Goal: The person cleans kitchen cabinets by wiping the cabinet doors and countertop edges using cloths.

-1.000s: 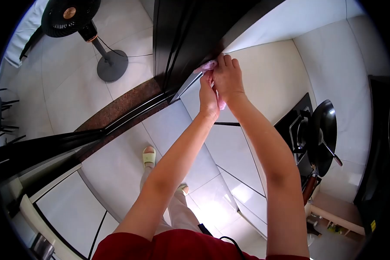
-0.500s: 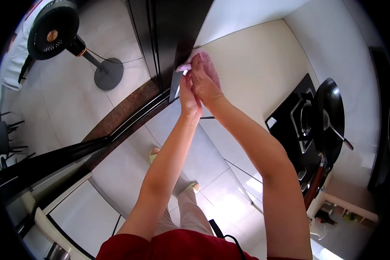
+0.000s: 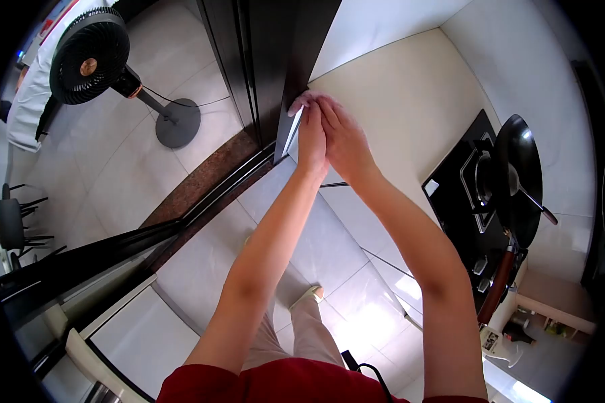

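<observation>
- A pink cloth (image 3: 299, 103) lay at the counter (image 3: 403, 80) corner, at the fingertips of the left hand (image 3: 312, 140) and right hand (image 3: 346, 138); whether either gripped it, I couldn't tell.
- A dark door frame (image 3: 289, 43) stood just beside, bounding that corner.
- A wok (image 3: 528, 171) and stove (image 3: 444, 191) sat well apart, rightward.
- Beyond the frame: 1 fan (image 3: 91, 57).
</observation>
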Tool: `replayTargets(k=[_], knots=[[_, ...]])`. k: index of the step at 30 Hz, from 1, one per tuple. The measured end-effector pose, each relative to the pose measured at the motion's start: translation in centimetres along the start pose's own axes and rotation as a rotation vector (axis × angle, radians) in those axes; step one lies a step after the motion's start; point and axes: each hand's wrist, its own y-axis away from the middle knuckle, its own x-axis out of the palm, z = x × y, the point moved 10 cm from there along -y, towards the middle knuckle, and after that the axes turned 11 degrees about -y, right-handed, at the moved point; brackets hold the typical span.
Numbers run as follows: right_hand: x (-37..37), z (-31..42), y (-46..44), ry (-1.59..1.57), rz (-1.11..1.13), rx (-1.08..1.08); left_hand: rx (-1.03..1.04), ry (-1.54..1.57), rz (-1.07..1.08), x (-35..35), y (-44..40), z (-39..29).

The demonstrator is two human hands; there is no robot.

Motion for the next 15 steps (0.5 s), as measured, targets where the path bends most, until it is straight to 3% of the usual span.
replayTargets(k=[3, 9, 11, 12, 13, 15], knots=[[1.2, -0.9, -2.1, -0.036, 0.031, 0.005, -0.124, -0.039, -0.070, -1.1, -1.2, 0.1], [1.0, 0.4, 2.0, -0.051, 0.122, 0.050, -0.096, -0.023, -0.016, -0.4, 2.0, 2.8], [1.7, 0.6, 3.6, 0.009, 0.207, 0.044, -0.258, -0.191, -0.043, -1.4, 3.2, 5.2], [1.7, 0.6, 4.1, 0.074, 0.216, 0.027, -0.305, -0.124, -0.022, -1.8, 2.9, 6.3], [1.9, 0.6, 4.2, 0.142, 0.222, 0.008, -0.302, -0.114, -0.021, -2.3, 1.9, 6.7], [1.4, 0.2, 3.3, 0.168, 0.184, 0.002, -0.052, 0.021, -0.002, -2.0, 0.0, 3.1]])
